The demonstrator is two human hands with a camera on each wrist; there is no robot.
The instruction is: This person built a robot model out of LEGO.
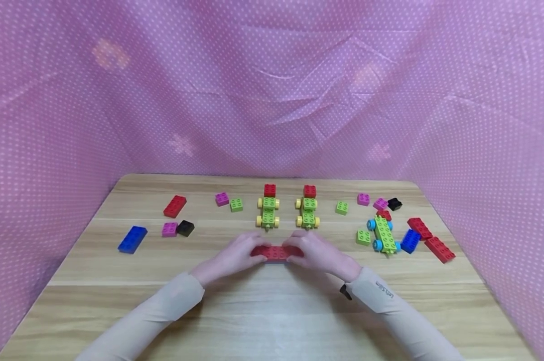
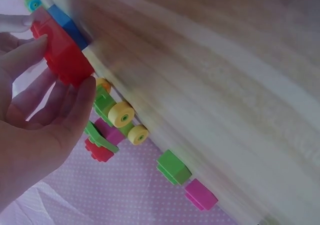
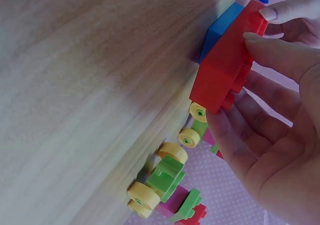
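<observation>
On the pale wood-grain table (image 1: pixel 272 321), hemmed by pink dotted fabric (image 1: pixel 272 90), two green studded plastic carts with yellow wheels (image 1: pixel 268 211) stand just beyond the hands. Left hand (image 1: pixel 236 258) and right hand (image 1: pixel 314 253) each pinch one end of a long red studded plastic brick (image 1: pixel 275 252), fingers curled round it. It sits on a blue brick (image 3: pixel 220 30) at table centre, long axis left-to-right.

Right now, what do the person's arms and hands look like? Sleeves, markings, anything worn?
Both hands are bare, no gloves. The left hand and right hand come out of long, close-fitting beige sleeves ending at the wrists. The right sleeve carries small dark lettering, too small to read, with a small black item at its cuff. The left sleeve looks plain.
</observation>
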